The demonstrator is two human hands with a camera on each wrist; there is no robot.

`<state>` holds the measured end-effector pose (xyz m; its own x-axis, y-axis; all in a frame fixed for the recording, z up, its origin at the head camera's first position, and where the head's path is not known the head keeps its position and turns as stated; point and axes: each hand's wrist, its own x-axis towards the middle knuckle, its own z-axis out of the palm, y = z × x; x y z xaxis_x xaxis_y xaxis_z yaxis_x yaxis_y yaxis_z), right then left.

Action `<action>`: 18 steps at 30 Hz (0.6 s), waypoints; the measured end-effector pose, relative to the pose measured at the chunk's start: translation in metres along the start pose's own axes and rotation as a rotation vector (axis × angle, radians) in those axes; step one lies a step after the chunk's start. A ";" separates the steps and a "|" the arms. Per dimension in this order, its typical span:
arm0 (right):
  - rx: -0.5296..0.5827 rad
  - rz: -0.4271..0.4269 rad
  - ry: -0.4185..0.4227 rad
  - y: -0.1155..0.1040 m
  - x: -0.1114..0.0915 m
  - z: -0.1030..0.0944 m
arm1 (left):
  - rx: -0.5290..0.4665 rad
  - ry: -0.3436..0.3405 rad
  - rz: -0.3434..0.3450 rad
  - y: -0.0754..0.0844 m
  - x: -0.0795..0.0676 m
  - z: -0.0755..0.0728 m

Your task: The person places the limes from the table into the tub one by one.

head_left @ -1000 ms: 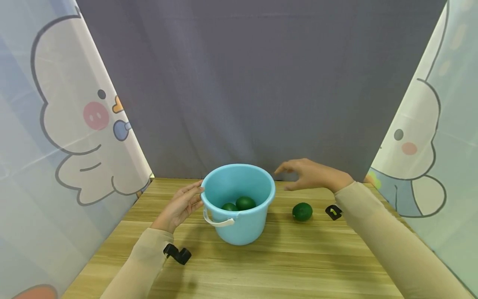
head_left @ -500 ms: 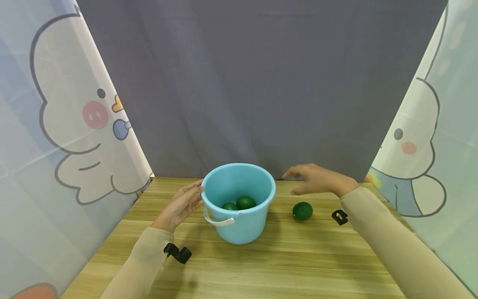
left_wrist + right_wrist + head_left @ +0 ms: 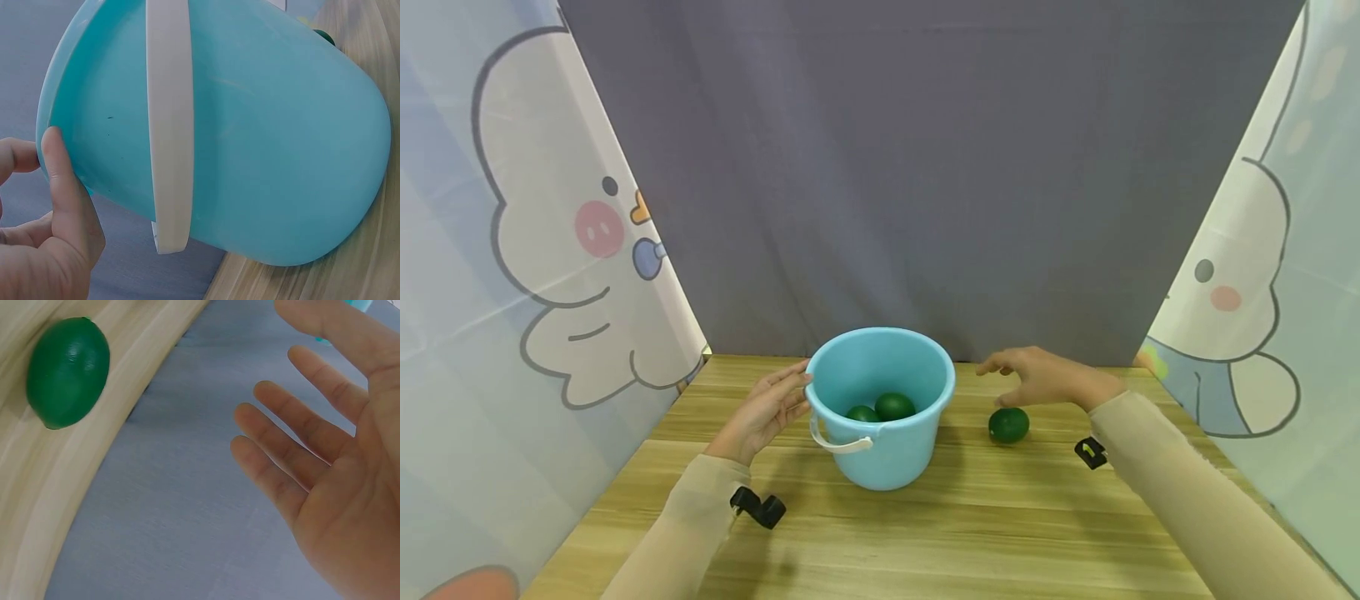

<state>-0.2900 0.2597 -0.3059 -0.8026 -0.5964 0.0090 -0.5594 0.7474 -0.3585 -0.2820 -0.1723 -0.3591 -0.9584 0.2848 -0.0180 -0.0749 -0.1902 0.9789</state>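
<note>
A light blue bucket (image 3: 887, 457) with a white handle (image 3: 842, 447) stands upright on the wooden table, two green limes (image 3: 895, 407) lying inside. My left hand (image 3: 765, 414) holds its left rim; in the left wrist view the thumb (image 3: 59, 162) lies against the outside and a fingertip meets the rim's edge. A third lime (image 3: 1009, 425) lies on the table right of the bucket. Just above it hovers my right hand (image 3: 1047, 379), its fingers spread and slightly bent, nothing held. In the right wrist view that lime sits apart from the fingers (image 3: 275, 447).
The wooden table (image 3: 880, 550) extends toward me. A dark grey curtain (image 3: 880, 167) hangs behind its far edge, and printed cartoon curtains (image 3: 550, 208) close in both sides. Each sleeve carries a small black wrist mount (image 3: 758, 507).
My right hand has drawn away from the bucket's right rim, moving right and down to just over the loose lime. The left hand and the bucket have stayed in place.
</note>
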 end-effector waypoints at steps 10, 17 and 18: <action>-0.016 -0.033 0.002 0.009 -0.002 0.014 | -0.002 0.028 -0.004 0.000 0.001 0.001; 0.026 0.012 -0.019 0.017 -0.005 0.024 | -0.002 0.026 -0.008 -0.001 0.001 0.001; 0.028 0.010 -0.020 0.018 -0.005 0.026 | -0.003 0.027 -0.009 -0.001 0.002 0.001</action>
<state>-0.2909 0.2686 -0.3367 -0.8037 -0.5948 -0.0132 -0.5451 0.7452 -0.3841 -0.2830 -0.1704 -0.3601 -0.9648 0.2612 -0.0325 -0.0844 -0.1902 0.9781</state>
